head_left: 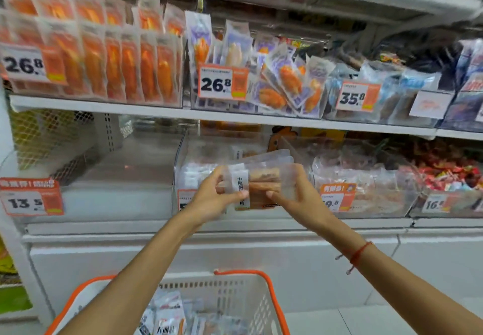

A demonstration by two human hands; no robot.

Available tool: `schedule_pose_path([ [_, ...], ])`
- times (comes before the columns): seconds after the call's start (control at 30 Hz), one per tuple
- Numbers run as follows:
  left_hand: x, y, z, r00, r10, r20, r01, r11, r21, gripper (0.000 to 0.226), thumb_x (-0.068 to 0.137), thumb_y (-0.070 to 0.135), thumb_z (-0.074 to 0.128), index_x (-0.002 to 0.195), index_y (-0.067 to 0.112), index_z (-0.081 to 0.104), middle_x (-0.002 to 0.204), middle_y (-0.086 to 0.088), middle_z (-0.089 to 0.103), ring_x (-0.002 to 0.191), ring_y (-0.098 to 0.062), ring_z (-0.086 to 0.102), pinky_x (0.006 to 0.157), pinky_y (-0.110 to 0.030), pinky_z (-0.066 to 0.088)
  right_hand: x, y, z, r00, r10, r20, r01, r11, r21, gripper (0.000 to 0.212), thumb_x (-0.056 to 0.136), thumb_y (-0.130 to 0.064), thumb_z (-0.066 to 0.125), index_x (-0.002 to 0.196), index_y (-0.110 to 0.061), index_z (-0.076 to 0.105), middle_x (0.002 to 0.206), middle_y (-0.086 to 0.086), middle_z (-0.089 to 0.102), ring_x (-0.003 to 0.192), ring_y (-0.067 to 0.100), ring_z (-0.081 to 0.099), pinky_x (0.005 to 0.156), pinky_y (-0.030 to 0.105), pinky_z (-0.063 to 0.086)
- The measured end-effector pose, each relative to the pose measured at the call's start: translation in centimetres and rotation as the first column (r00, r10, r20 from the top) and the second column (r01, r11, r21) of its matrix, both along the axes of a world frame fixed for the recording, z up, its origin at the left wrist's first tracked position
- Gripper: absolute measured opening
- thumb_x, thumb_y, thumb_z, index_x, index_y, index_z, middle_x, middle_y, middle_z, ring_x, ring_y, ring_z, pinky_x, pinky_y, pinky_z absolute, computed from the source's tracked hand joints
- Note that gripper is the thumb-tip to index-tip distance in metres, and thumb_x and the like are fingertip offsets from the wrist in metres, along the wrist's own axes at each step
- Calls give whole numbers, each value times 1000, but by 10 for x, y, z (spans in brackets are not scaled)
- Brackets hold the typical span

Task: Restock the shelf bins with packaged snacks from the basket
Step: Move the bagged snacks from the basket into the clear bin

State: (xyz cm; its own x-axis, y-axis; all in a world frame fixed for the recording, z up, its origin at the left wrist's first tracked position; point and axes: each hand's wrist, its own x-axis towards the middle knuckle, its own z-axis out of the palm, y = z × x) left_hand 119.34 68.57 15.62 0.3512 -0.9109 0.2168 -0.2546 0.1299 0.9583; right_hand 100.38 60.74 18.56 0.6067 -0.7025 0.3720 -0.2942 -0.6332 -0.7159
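Both hands hold a small stack of clear snack packets (262, 178) with brown contents and a white label strip, at the front of a clear shelf bin (183, 157) on the lower shelf. My left hand (211, 199) grips the stack's left end. My right hand (300, 196) grips its right end. Below, a white basket (243, 295) with orange handles holds more packets (167, 313); my left forearm crosses over it.
Left of that bin stands another clear bin (78, 178) behind a 13.5 price tag. To the right are bins of pale packets (366, 178) and red wrappers (449, 172). The upper shelf (104, 106) carries bins of orange and purple packets. White cabinet fronts run below.
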Motion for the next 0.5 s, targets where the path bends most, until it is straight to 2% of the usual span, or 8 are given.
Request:
schedule_pose_path([
  [0.07, 7, -16, 13, 999, 11, 36, -8, 997, -76, 57, 74, 18, 80, 112, 47, 48, 118, 4, 60, 111, -15, 58, 93, -35, 51, 5, -10, 1, 997, -41, 59, 46, 994, -97, 50, 87, -26, 66, 126, -17, 37, 121, -5, 49, 106, 8, 52, 88, 23, 45],
  [0.17, 18, -44, 25, 985, 68, 161, -48, 991, -125, 57, 71, 17, 82, 109, 43, 47, 112, 3, 62, 105, -17, 60, 90, -38, 53, 20, -31, -1, 986, -113, 125, 134, 974, -181, 48, 87, -26, 66, 124, -21, 36, 118, -6, 54, 102, 14, 57, 86, 33, 50],
  [0.23, 27, -63, 30, 968, 114, 223, -89, 989, -117, 54, 69, 22, 83, 103, 42, 46, 111, 6, 62, 102, -16, 61, 88, -44, 52, 31, -46, -3, 978, -150, 148, 180, 960, -216, 48, 86, -23, 67, 123, -22, 35, 114, -4, 58, 94, 15, 58, 79, 33, 49],
  [0.3, 36, -82, 30, 917, 194, 349, -179, 981, -74, 52, 68, 31, 82, 103, 38, 45, 113, 7, 61, 103, -18, 59, 84, -46, 51, 43, -64, -6, 973, -166, 162, 200, 953, -226, 48, 85, -17, 67, 122, -22, 36, 117, -1, 59, 97, 18, 59, 74, 30, 45],
  [0.37, 46, -101, 31, 766, 286, 576, -307, 950, -64, 53, 66, 40, 81, 107, 32, 49, 113, 5, 59, 108, -19, 53, 85, -41, 49, 56, -86, -11, 974, -166, 156, 198, 957, -213, 47, 85, -12, 66, 116, -26, 34, 117, 1, 58, 104, 21, 58, 72, 26, 40],
  [0.43, 54, -122, 33, 533, 312, 786, -404, 910, -87, 61, 64, 50, 79, 115, 26, 53, 117, 1, 56, 115, -23, 45, 90, -36, 43, 68, -106, -18, 979, -179, 94, 193, 966, -173, 47, 86, -10, 64, 113, -28, 30, 120, 0, 55, 109, 21, 57, 75, 25, 39],
  [0.5, 62, -144, 31, 368, 287, 884, -448, 888, -101, 66, 64, 58, 74, 119, 27, 55, 124, 0, 55, 119, -24, 42, 94, -34, 38, 81, -127, -23, 978, -208, 20, 209, 974, -89, 46, 88, -13, 62, 120, -20, 30, 128, 3, 53, 116, 25, 54, 84, 32, 44],
])
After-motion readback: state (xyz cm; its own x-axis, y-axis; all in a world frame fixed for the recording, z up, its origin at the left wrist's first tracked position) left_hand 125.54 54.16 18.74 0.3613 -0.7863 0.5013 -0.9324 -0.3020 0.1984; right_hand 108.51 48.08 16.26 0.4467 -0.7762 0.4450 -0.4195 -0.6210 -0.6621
